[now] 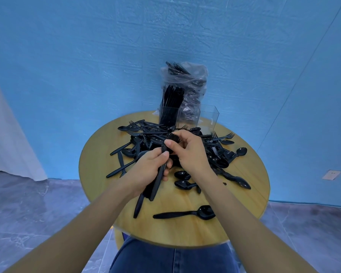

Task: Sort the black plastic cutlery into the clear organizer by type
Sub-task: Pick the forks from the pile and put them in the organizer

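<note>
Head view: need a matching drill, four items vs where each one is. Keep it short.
Items:
1. lone spoon
2. bundle of cutlery
3. plastic bag
4. organizer's left compartment

Places or states:
A. against the blue wall, behind the organizer
B. gripped by both hands
C. near table edge, apart from the pile
D. packed with upright cutlery

Pairs: 1-C, 2-B, 3-A, 4-D

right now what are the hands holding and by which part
Both hold one bundle of black cutlery: the left hand grips its middle, the right hand pinches its top end. Cutlery type cannot be told.
</note>
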